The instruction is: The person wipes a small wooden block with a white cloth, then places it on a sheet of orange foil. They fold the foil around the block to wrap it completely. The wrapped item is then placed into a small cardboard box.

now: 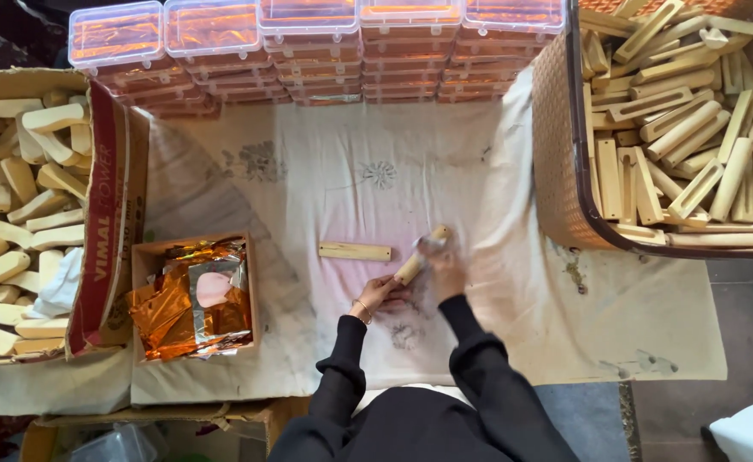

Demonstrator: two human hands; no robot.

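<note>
Gripping wooden stick (419, 257) at near end, left hand (378, 293) fingers closed round it; right hand (445, 267) blurred on far half, grip unclear; stick mid-cloth (513, 299), beside flat wooden piece (355, 251); looks light, stiff, smooth – hold by ends

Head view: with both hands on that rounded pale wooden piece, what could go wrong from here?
The rounded pale wooden piece is held only at its lower end by the left hand; rubbing by the blurred right hand might twist it loose. It could also knock the flat pale wooden bar lying close beside it on the stained white cloth.
</note>
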